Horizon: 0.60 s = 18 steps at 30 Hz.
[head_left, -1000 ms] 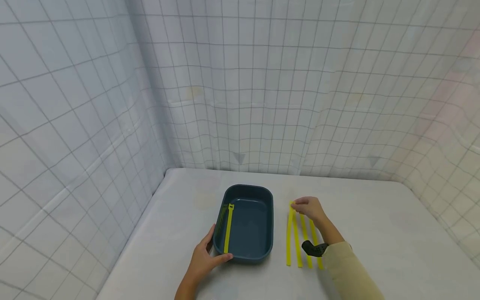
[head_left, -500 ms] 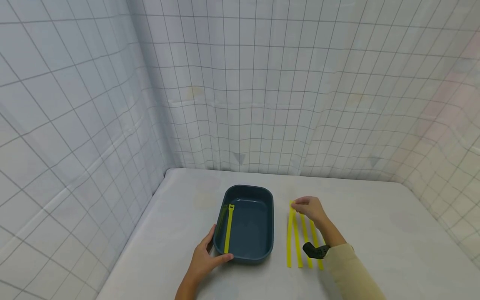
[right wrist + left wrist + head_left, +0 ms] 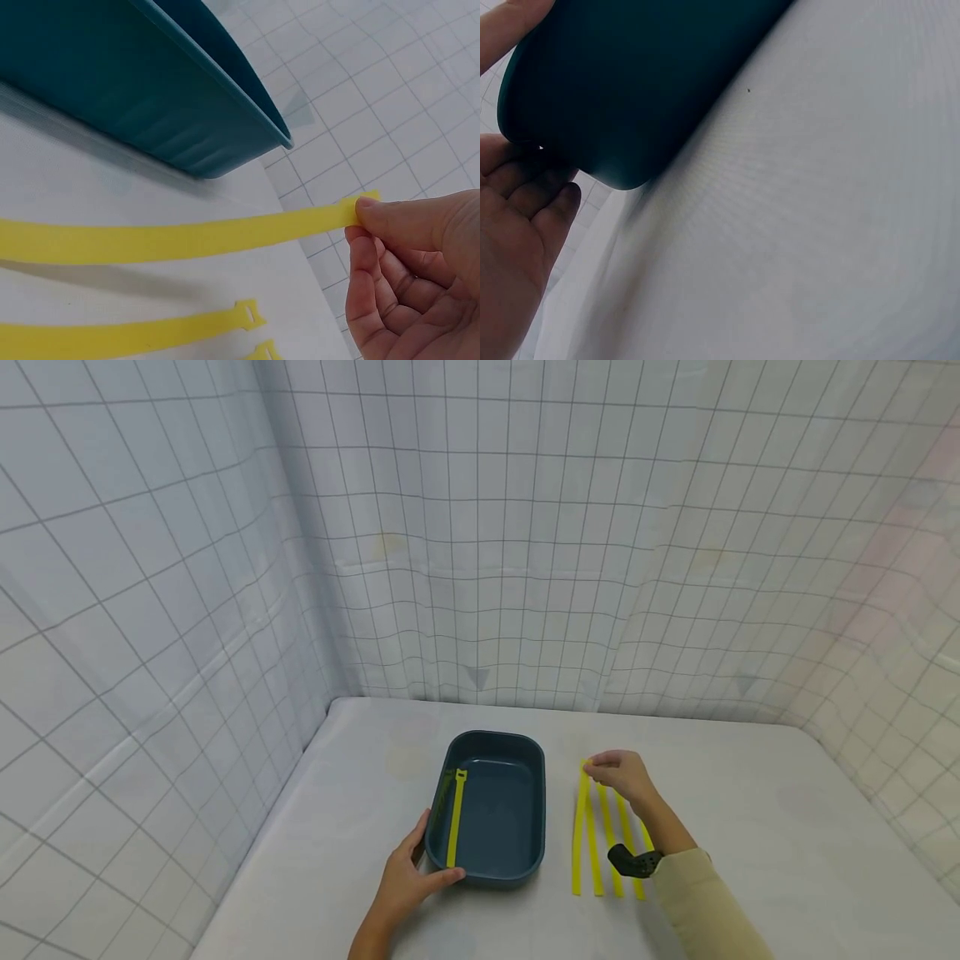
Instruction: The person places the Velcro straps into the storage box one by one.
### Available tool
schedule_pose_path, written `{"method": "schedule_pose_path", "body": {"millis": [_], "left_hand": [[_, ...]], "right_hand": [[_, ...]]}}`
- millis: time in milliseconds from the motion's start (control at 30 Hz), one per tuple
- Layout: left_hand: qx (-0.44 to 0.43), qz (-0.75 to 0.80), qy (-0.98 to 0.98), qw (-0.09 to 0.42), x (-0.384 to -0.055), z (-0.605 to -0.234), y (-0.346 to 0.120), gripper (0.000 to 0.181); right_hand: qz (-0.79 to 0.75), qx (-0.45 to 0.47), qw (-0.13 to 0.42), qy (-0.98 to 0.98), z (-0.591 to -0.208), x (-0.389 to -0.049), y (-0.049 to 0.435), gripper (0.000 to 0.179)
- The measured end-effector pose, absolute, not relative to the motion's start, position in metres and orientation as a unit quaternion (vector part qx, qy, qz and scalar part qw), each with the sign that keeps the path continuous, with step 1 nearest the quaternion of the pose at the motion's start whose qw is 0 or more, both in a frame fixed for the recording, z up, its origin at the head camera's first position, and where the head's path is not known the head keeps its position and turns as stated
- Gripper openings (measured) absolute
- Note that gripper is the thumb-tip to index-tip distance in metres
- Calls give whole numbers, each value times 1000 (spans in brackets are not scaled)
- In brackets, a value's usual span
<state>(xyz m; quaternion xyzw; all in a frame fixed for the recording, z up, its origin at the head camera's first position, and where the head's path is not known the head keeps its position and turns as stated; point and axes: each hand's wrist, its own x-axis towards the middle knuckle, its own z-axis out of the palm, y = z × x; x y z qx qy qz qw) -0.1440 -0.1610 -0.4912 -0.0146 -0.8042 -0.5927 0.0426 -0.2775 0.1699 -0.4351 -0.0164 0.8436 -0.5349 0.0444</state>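
Observation:
A dark teal plastic bin [image 3: 504, 810] stands on the white table, one yellow hook-and-loop cable tie [image 3: 456, 822] lying along its left side inside. My left hand [image 3: 405, 872] grips the near left corner, thumb over the rim and fingers round the outer wall. To the right of the bin, my right hand [image 3: 621, 774] pinches the head end of another yellow cable tie [image 3: 187, 241] between thumb and index finger. That end is raised off the table, and the strap slopes down toward the near side. Below it in the right wrist view lies a cable tie [image 3: 150, 339] with a slotted head.
Several yellow cable ties [image 3: 613, 860] lie side by side under my right forearm, which partly covers them. A black wrist device [image 3: 633, 862] sits at the right cuff. White gridded curtains [image 3: 495, 568] stand behind the table [image 3: 375, 760] and on both sides.
My right wrist and sleeve have shifted very slightly to the right, with the pinch on the cable tie kept. The left hand still grips the bin in the same place.

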Motion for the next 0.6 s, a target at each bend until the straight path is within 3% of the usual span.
{"method": "schedule_pose_path", "body": {"millis": [600], "left_hand": [[-16,-591,-805,48,-146,-493,-160,97]], "right_hand": [[-521,-37,22,853,-422,-274,176,30]]}}
